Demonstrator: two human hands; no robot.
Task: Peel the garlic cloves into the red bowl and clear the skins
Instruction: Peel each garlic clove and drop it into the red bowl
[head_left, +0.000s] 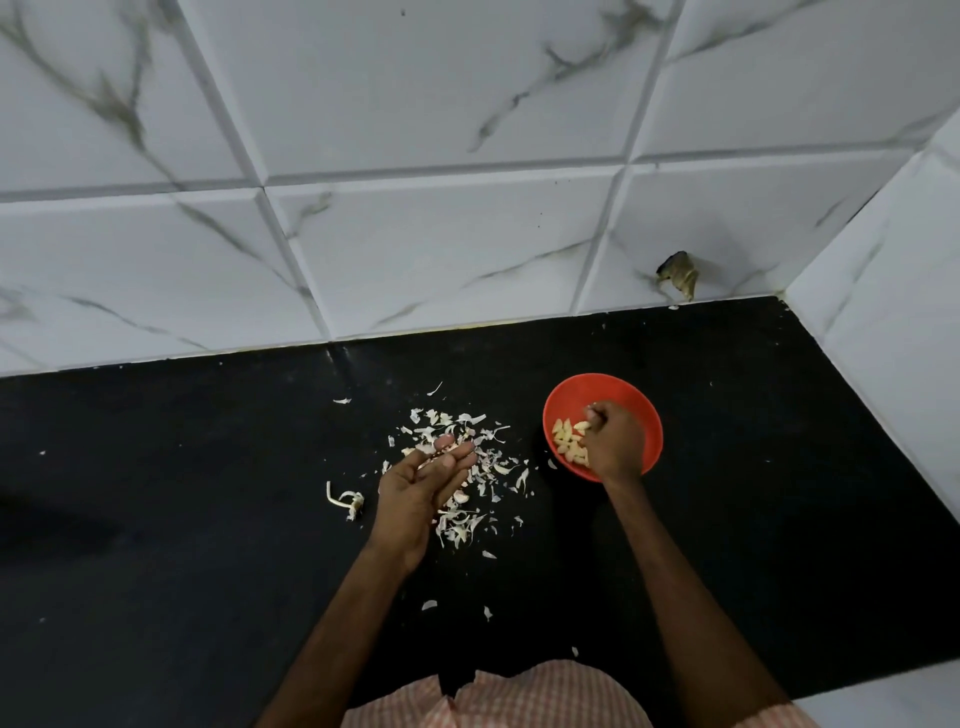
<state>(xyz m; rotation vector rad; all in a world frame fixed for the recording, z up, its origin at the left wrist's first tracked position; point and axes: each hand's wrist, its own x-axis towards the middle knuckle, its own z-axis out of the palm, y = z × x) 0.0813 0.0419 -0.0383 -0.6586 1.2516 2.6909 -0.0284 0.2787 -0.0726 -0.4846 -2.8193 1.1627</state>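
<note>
In the red bowl (647, 410), pale peeled cloves (566, 442); right grip (613, 441) unclear, left grip (421, 488) spread.

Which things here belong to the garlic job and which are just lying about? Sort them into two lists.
For the job:
red bowl
peeled cloves in it
skins piled on the counter
garlic stalk beside the pile
left hand over the skins
right hand in the bowl

Just lying about:
dark scrap on the wall tile
checked cloth at the bottom edge

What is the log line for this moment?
left hand: open above skins | right hand: over red bowl, grip unclear | peeled cloves: inside
</note>
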